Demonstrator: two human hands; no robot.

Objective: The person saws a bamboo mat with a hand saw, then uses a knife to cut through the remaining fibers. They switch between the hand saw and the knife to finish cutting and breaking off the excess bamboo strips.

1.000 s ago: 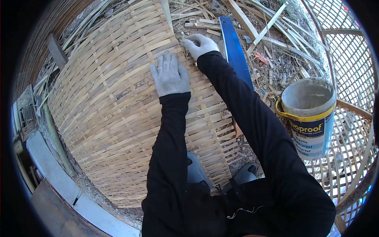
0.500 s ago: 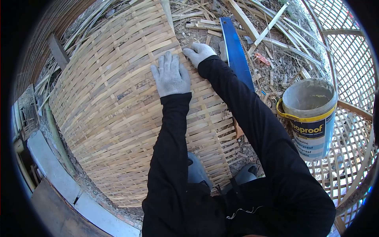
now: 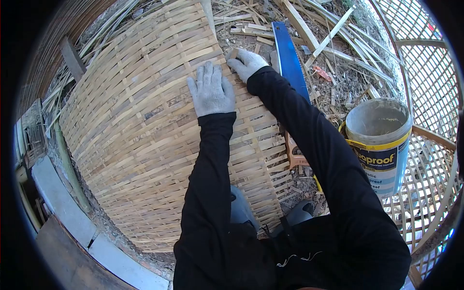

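A large woven bamboo mat (image 3: 145,125) spreads across the ground beneath both hands. Gloved in pale grey, my left hand (image 3: 211,92) lies flat on the weave with its fingers stretched forward. Just to its right, my right hand (image 3: 247,64) is curled at the mat's right edge. A small tan piece of bamboo (image 3: 234,53) shows at its fingertips, partly covered by the glove. Loose strip ends (image 3: 280,179) stick out along the lower right edge of the mat. A handsaw (image 3: 291,67) with a blue blade lies beside my right forearm, its wooden handle partly on those ends.
An open paint bucket (image 3: 379,145) with a yellow rim band stands at the right, by a lattice bamboo panel (image 3: 425,77). Split bamboo strips (image 3: 338,43) and scraps litter the ground ahead. My boots (image 3: 241,210) are at the mat's near edge.
The view has shifted slightly. My right forearm has moved a little, showing more of the saw handle. Both hands keep nearly the same places on the mat.
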